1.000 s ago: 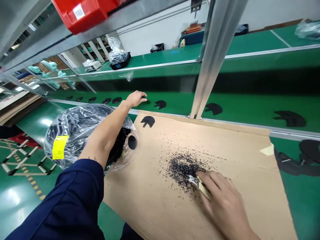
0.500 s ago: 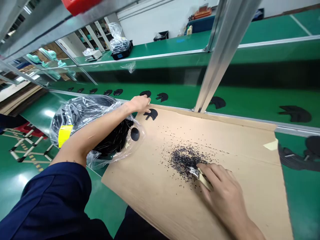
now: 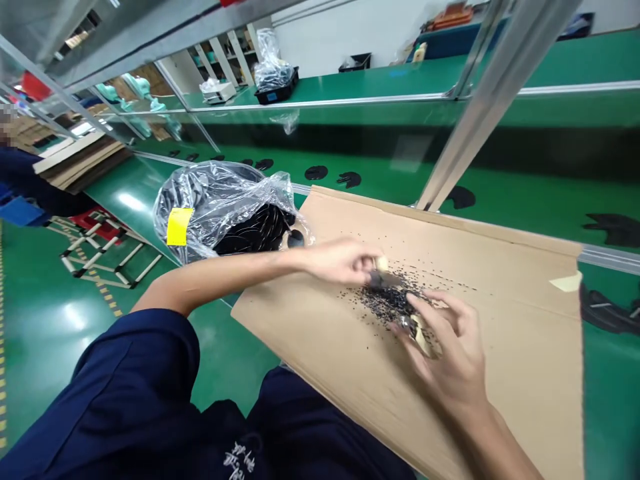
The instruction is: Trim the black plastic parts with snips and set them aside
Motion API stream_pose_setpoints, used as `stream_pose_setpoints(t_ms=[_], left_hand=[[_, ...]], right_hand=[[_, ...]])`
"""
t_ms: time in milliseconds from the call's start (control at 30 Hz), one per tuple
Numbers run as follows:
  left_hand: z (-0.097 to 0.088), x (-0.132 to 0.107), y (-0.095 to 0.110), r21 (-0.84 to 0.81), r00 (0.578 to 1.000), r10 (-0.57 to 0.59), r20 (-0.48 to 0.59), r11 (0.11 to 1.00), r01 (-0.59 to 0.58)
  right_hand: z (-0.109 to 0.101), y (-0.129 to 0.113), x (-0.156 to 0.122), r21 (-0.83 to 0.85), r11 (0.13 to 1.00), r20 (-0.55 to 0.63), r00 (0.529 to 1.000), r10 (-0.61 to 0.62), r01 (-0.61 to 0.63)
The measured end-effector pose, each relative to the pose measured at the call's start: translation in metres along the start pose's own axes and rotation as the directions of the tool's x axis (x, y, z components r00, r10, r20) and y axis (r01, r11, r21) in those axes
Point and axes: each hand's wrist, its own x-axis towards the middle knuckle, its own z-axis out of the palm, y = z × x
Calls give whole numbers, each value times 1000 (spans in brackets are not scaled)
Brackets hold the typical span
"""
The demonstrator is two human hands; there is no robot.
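My left hand [image 3: 343,260] is closed on a small black flat part [image 3: 379,279], held just above a heap of black trimmings [image 3: 393,300] on a cardboard sheet [image 3: 500,347]. My right hand [image 3: 445,347] sits close to the right of it, fingers curled round small metal cutters [image 3: 417,330] with pale handles. The two hands are almost touching over the heap.
A clear plastic bag [image 3: 220,207] with a yellow label, full of black parts, lies left of the cardboard. Black parts [image 3: 349,179] ride on the green conveyor belt [image 3: 525,200] behind. A slanted metal post [image 3: 480,107] rises from the belt's rail. A person's sleeve [image 3: 30,187] is at far left.
My left hand has come back from the belt edge, picked the black part off the cardboard's far corner and carried it to the trimmings heap. My right hand lifted slightly with the cutters.
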Motion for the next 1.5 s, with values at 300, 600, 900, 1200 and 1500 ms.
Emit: stream_pose_setpoints(t_ms=[300,600,900,1200,1500], left_hand=[[3,-54,-24,436,981,-106,-162,884,168],[-43,-71,-63,796,967,-109,-230,550,251],[56,-28,1,-173,829,86,-553,961,-216],[95,6,-7,-8,677,147,-722,975,-220],[106,3,-15,-139,737,40,-675,974,-181]], right_hand=[[-6,-13,3,267,911,84,949,304,-315],[-7,-15,12,445,556,185,679,710,-702],[-3,-13,7,576,412,237,627,742,-706],[-2,-9,1,574,365,258,585,769,-733],[-2,-13,1,484,453,242,612,753,-749]])
